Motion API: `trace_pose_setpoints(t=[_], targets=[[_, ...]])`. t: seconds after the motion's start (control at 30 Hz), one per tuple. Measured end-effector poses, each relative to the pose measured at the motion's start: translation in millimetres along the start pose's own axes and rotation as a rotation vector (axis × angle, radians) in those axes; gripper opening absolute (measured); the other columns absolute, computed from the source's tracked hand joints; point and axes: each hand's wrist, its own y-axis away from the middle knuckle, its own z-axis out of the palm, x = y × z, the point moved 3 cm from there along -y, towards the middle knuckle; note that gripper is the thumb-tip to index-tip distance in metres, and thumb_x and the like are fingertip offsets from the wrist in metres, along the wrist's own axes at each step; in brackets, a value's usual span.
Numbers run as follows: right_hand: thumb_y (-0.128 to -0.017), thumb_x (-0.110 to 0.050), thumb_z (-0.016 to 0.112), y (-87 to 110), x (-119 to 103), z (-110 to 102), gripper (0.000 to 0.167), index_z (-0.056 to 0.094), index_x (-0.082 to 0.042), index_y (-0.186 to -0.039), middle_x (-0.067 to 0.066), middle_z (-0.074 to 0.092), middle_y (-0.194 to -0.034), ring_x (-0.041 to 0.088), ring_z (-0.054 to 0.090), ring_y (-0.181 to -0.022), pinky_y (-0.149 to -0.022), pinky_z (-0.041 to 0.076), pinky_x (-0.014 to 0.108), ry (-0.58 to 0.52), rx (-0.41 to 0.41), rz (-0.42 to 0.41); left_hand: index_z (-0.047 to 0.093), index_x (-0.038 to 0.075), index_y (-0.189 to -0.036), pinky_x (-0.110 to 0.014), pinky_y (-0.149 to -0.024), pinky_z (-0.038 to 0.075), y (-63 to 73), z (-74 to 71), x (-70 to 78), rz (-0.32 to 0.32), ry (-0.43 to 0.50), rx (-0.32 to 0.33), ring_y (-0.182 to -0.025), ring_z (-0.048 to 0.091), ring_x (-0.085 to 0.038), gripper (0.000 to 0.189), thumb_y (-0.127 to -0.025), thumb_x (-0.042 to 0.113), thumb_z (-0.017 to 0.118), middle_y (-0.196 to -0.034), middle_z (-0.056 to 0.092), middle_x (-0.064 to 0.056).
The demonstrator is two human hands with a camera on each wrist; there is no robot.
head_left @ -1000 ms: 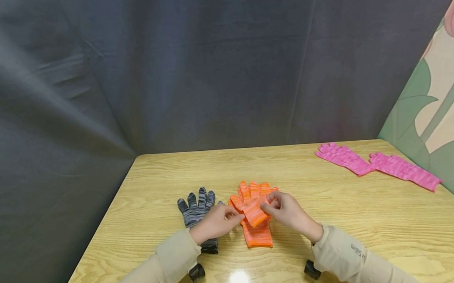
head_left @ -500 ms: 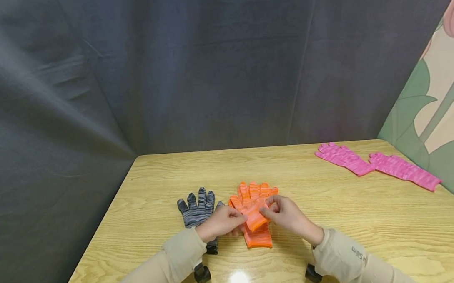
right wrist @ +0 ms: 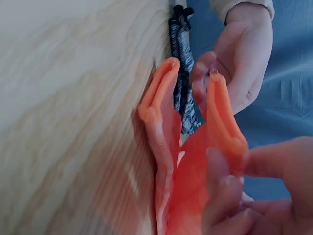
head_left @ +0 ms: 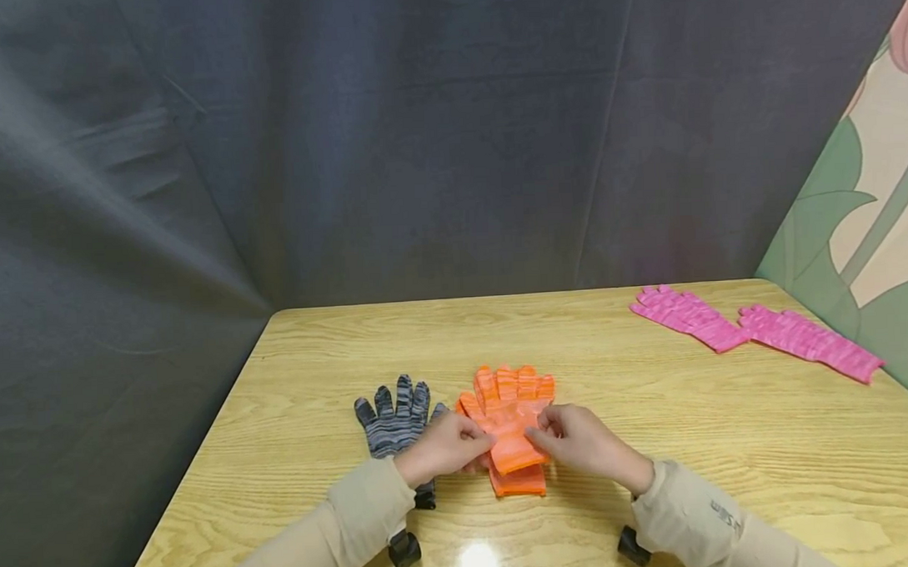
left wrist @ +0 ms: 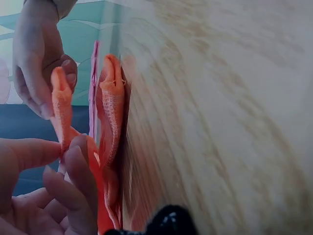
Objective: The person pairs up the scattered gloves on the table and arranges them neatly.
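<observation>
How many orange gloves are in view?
2: an upper glove, pinched by the left hand and right hand, and a lower glove beneath it on the table. Any more underneath would be hidden.

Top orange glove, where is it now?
In the head view, the left hand and right hand hold the top glove over the lower orange glove, right of the grey glove.

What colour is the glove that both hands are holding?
The knit glove is bright orange, seen best in the head view.
</observation>
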Motion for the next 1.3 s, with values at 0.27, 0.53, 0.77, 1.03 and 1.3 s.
trace_pose_setpoints(t=[0.27, 0.53, 0.77, 1.03, 1.3], targets=[[-0.09, -0.026, 0.059, 2.1, 5.3, 3.8, 0.028, 0.056, -0.012, -0.066, -0.007, 0.045, -0.053, 0.006, 0.035, -0.046, -0.045, 0.031, 0.02, 0.109, -0.085, -0.008, 0.071, 0.007, -0.073, -0.027, -0.053, 0.044, 2.8, 4.0, 2.3, -0.006, -0.124, -0.001, -0.054, 0.06, -0.019, 0.027, -0.091, 0.023, 0.059, -0.069, 0.067, -0.011], [-0.089, -0.025, 0.06, -0.2, 8.7, 5.9, 0.029, 0.055, -0.014, -0.063, -0.009, 0.039, -0.051, 0.005, 0.033, -0.045, -0.045, 0.028, 0.018, 0.137, -0.118, -0.015, 0.07, 0.004, -0.067, -0.023, -0.042, 0.029, 2.9, 5.8, 3.0, 0.034, -0.182, -0.001, -0.042, 0.042, -0.01, 0.028, -0.088, 0.02, 0.061, -0.062, 0.066, -0.012], [-0.089, -0.024, 0.06, 0.0, 9.8, 7.4, 0.029, 0.057, -0.014, -0.062, -0.009, 0.042, -0.051, 0.005, 0.032, -0.044, -0.044, 0.028, 0.018, 0.139, -0.147, -0.023, 0.069, 0.003, -0.06, -0.021, -0.038, 0.019, 1.1, 8.3, 2.4, 0.045, -0.234, -0.011, -0.035, 0.025, -0.007, 0.033, -0.087, 0.02, 0.062, -0.043, 0.049, 0.001], [-0.088, -0.024, 0.062, -1.1, 11.6, 9.4, 0.029, 0.057, -0.014, -0.062, -0.008, 0.046, -0.052, 0.007, 0.036, -0.045, -0.044, 0.03, 0.02, 0.151, -0.172, -0.003, 0.068, 0.003, -0.058, -0.021, -0.039, 0.02, -0.4, 10.4, 3.3, 0.049, -0.279, -0.019, -0.035, 0.024, -0.007, 0.033, -0.086, 0.019, 0.063, -0.041, 0.048, -0.001], [-0.086, -0.025, 0.066, -2.2, 13.2, 12.8, 0.034, 0.05, -0.014, -0.058, -0.006, 0.04, -0.052, 0.009, 0.035, -0.047, -0.047, 0.028, 0.02, 0.179, -0.173, 0.046, 0.04, 0.018, -0.043, -0.019, -0.041, 0.017, -0.9, 14.2, 2.3, 0.07, -0.363, 0.005, -0.035, 0.02, -0.006, 0.049, -0.086, 0.019, 0.064, -0.038, 0.025, 0.009]])
